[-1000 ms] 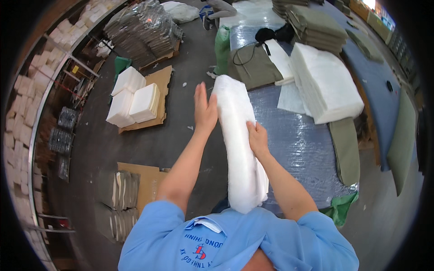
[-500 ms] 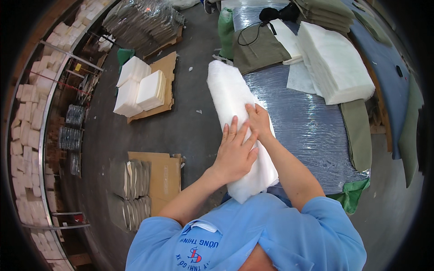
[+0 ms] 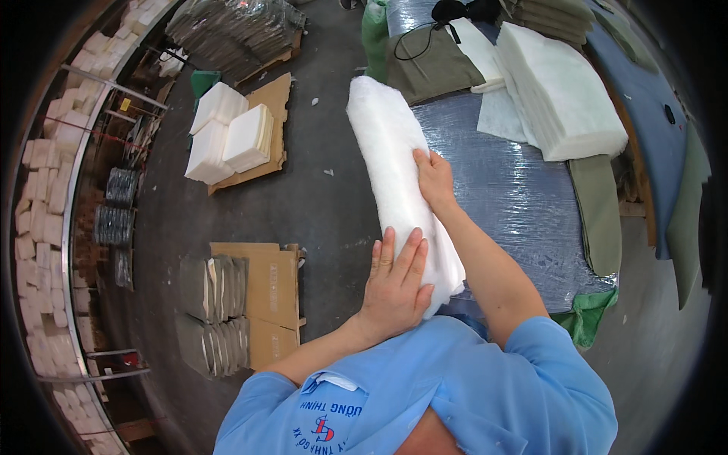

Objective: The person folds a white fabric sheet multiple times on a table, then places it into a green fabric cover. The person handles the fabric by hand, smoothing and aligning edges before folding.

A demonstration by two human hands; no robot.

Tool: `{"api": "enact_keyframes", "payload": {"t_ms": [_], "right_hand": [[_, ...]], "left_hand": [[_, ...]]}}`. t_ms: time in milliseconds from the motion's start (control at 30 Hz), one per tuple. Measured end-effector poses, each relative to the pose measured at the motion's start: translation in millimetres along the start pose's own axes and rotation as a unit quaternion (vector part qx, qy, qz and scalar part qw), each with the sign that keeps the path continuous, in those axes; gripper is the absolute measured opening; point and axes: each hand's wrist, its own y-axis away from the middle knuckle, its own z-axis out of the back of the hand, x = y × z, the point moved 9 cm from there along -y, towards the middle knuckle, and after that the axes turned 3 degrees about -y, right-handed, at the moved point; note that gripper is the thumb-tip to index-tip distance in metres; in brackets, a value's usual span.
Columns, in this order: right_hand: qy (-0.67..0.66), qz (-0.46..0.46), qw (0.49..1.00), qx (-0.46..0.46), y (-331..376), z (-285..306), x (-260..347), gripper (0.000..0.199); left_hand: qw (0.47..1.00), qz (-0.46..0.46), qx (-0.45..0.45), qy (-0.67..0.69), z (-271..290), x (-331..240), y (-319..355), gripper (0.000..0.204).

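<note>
A long white roll of padding (image 3: 394, 163) lies along the left edge of a table covered in shiny plastic film (image 3: 516, 197). My left hand (image 3: 396, 284) presses flat on the near end of the roll, fingers spread. My right hand (image 3: 434, 178) rests on the roll's right side near its middle, fingers curled against it. The roll's near end overhangs the table edge by my body.
A stack of white padding sheets (image 3: 561, 87) and olive fabric pieces (image 3: 436, 64) lie on the table's far part. On the floor at left are white pad stacks on cardboard (image 3: 231, 136) and grey bundles on cardboard (image 3: 216, 303). A green cloth (image 3: 591, 315) hangs at the table's corner.
My left hand slid from the roll's far end down to its near end. The right hand stayed about mid-roll.
</note>
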Motion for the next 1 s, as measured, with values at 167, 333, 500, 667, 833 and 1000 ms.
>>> {"api": "enact_keyframes", "payload": {"t_ms": [167,333,500,667,833,1000], "right_hand": [[-0.023,0.01,1.0,0.005,9.9,-12.1,3.9,0.038],[-0.014,0.03,0.999,-0.011,-10.4,16.9,6.8,0.04],[-0.012,0.024,0.999,-0.03,-13.7,33.8,4.0,0.043],[-0.005,0.007,1.0,-0.013,-3.0,15.4,3.9,0.043],[-0.007,0.032,0.999,-0.002,3.2,-1.7,6.3,0.044],[0.021,0.004,0.999,0.028,14.2,-19.8,1.9,0.043]], "left_hand": [[0.992,-0.055,0.036,-0.106,-18.8,-17.9,-7.1,0.068],[0.986,-0.142,0.034,0.083,16.5,-23.4,-26.1,0.061],[0.945,0.036,-0.097,0.309,43.5,52.9,-28.2,0.056],[0.967,0.066,-0.038,0.244,1.9,48.3,-32.6,0.054],[0.942,0.148,-0.142,0.265,14.4,116.5,-78.0,0.062],[0.817,0.306,-0.127,0.471,-8.8,190.9,-113.6,0.084]]}}
